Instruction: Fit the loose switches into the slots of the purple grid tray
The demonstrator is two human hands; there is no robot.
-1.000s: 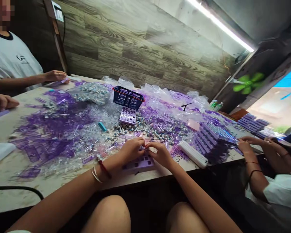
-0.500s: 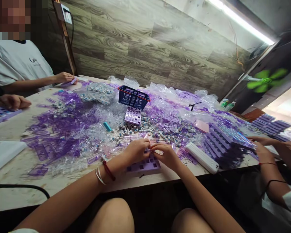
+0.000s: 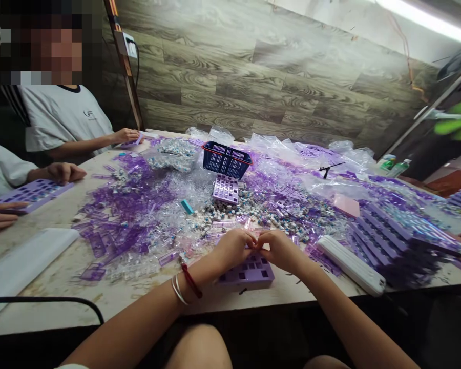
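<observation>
My left hand [image 3: 232,247] and my right hand [image 3: 281,249] meet fingertip to fingertip just above a lilac plastic plate with square holes [image 3: 249,274], which lies at the table's near edge. Both hands are closed in a pinch on a tiny part that I cannot make out. Bangles and a red cord sit on my left wrist. A heap of small blue-grey switches [image 3: 253,211] lies right behind my hands.
Purple clear strips [image 3: 119,215] and plastic bags cover the table. A dark blue basket [image 3: 226,160] and another holed plate [image 3: 226,188] stand farther back. A white bar [image 3: 351,264] and stacked purple trays [image 3: 399,241] lie at right. Other people's hands [image 3: 63,171] work at left.
The view has swung left and down, so everything sits further right and lower in the picture. My hands stay pinched together over the lilac plate.
</observation>
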